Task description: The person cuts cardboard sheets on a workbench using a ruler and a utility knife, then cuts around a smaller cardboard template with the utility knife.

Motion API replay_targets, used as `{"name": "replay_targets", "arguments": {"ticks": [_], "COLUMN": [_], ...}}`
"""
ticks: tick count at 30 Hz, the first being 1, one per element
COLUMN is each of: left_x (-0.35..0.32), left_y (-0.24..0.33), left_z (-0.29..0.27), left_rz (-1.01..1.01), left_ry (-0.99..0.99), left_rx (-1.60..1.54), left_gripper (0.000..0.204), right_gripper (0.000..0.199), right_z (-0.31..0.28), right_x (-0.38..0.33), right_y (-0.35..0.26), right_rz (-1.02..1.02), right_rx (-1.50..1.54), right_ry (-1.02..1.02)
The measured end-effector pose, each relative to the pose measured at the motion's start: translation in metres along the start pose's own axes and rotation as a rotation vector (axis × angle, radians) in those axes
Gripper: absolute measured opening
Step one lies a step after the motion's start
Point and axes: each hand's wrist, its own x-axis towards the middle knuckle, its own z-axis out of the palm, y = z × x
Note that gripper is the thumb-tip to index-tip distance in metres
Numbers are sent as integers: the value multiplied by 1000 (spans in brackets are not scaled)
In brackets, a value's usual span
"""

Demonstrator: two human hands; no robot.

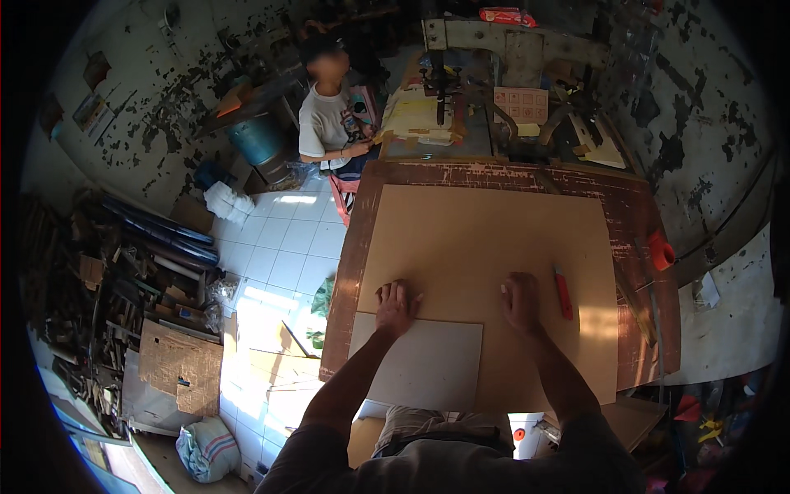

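A large brown sheet of board (461,239) covers most of the worktable. On its near left corner lies a smaller grey board (428,354). My left hand (397,307) rests on the brown sheet at the far edge of the grey board, its fingers lying flat and the thumb apart. Farther right, my right hand (520,303) leans on the brown sheet with its fingers curled in, and nothing shows in it. A red utility knife (563,293) lies on the sheet just right of that hand, apart from it.
The worn red-brown table (642,329) shows around the sheet, with an orange-red tape roll (661,250) at its right edge. Beyond stands a machine frame (527,41). At the far left a person (329,115) stands by papers (420,115). Scrap boards (177,362) are piled left.
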Motion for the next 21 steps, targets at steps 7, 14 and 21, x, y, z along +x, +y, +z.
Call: {"name": "replay_targets", "arguments": {"ticks": [7,14,21], "left_x": [0,-2,-2], "left_y": [0,4,2], "left_z": [-2,-5,-3], "left_rz": [-16,-7,3], "left_ry": [20,-27,-20], "left_rx": [37,7,-10], "left_gripper": [66,66,64], "right_gripper": [31,30,27], "right_z": [4,12,1], "right_x": [3,-6,0], "right_y": [1,10,2], "right_rz": [-12,22,10], "right_rx": [19,-18,-28], "right_ry": [49,73,46]}}
